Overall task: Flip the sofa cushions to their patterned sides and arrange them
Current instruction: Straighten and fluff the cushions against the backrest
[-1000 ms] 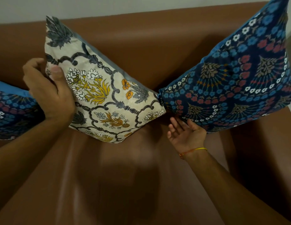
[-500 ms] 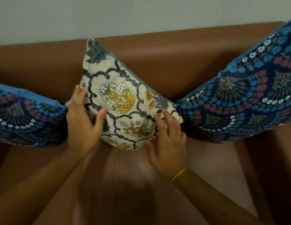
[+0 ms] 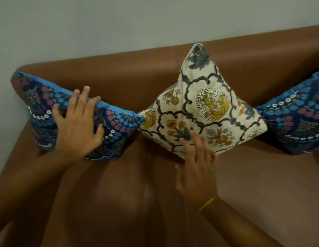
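Observation:
Three cushions stand on their corners along the back of the brown sofa [image 3: 137, 202], all with patterned sides facing me. The cream floral cushion [image 3: 205, 107] is in the middle. A dark blue patterned cushion [image 3: 116, 125] leans at the left and another blue patterned cushion [image 3: 297, 118] at the right edge. My left hand [image 3: 76, 125] lies flat with spread fingers on the left blue cushion. My right hand [image 3: 196, 166] is open with fingertips at the cream cushion's lower corner.
The sofa's left armrest [image 3: 23, 157] curves beside the left cushion. A pale wall [image 3: 119, 24] rises behind the backrest. The brown seat stretches in front of the cushions, under my forearms.
My left hand left the cream cushion and moved left onto the blue cushion. My right hand slid down to the cream cushion's lower corner. The view shifted left.

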